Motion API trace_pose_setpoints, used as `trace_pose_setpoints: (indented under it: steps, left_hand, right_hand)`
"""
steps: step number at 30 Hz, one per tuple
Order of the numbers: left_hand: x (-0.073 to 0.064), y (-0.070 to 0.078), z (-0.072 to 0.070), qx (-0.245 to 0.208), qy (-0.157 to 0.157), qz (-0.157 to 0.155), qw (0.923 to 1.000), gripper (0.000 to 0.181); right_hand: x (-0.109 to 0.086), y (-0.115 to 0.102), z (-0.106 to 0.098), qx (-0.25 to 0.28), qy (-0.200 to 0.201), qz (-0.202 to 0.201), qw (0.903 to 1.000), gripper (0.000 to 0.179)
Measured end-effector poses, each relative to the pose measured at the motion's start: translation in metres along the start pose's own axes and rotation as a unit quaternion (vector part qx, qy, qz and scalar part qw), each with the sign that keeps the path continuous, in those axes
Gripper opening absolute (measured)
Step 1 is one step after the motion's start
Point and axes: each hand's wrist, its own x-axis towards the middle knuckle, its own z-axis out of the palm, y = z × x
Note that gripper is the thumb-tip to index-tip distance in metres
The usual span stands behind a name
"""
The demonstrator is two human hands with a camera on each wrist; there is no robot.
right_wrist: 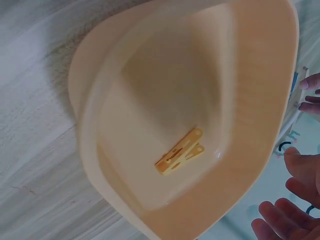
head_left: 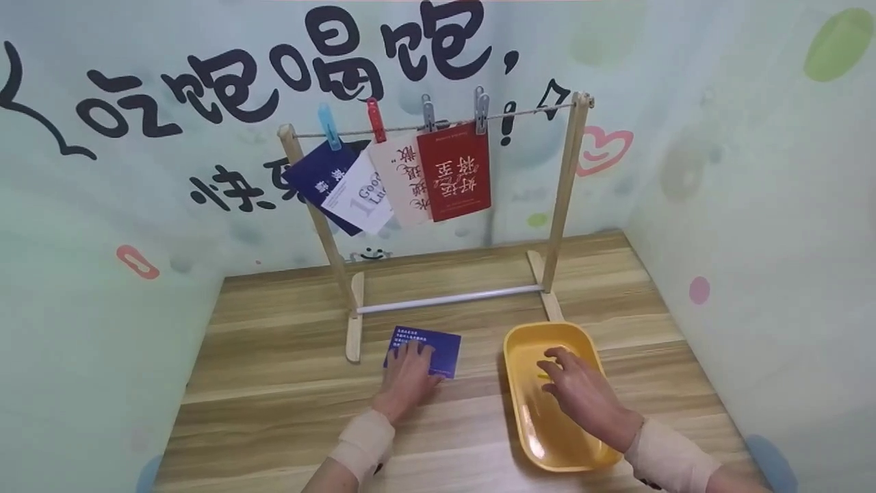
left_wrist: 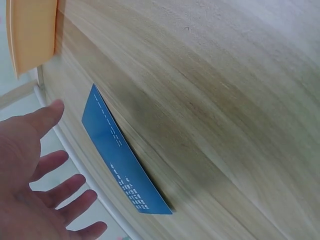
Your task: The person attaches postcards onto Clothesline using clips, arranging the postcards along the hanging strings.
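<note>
A blue card [head_left: 445,352] with white print lies on the wooden table. Over it hovers my left hand [head_left: 408,373], its fingers spread; the left wrist view shows a gap between those fingers and the card [left_wrist: 122,155]. My right hand [head_left: 582,390] hangs above a yellow tray [head_left: 523,418], fingers loosely bent and holding nothing. On the tray's floor lies one yellow clothespin [right_wrist: 180,151], seen whole in the right wrist view and mostly hidden by the hand in the head view.
Behind stands a wooden frame [head_left: 564,198] with a string [head_left: 404,129] across its top. Blue, white, pink and red cards [head_left: 455,171] hang there from light blue, red and grey clothespins [head_left: 482,113]. A white bar [head_left: 452,299] joins the frame's feet. Printed walls enclose the table.
</note>
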Motion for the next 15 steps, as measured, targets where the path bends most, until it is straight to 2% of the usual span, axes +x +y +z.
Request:
trace_pose_setpoints:
  steps: [4,10,15]
  left_hand:
    - [0.005,-0.003,-0.003,-0.009,-0.025,-0.008,0.9996,0.06]
    - [0.01,-0.009,-0.004,-0.014,-0.041,-0.013,0.999,0.068]
    - [0.017,-0.01,-0.006,-0.045,-0.058,-0.011,0.9973,0.074]
  right_hand:
    - [-0.002,0.004,0.002,-0.013,-0.02,0.01,0.9997,0.041]
    - [-0.004,0.009,0.007,-0.01,-0.03,0.012,0.9994,0.046]
    - [-0.005,0.011,0.011,-0.004,-0.041,0.016,0.999,0.048]
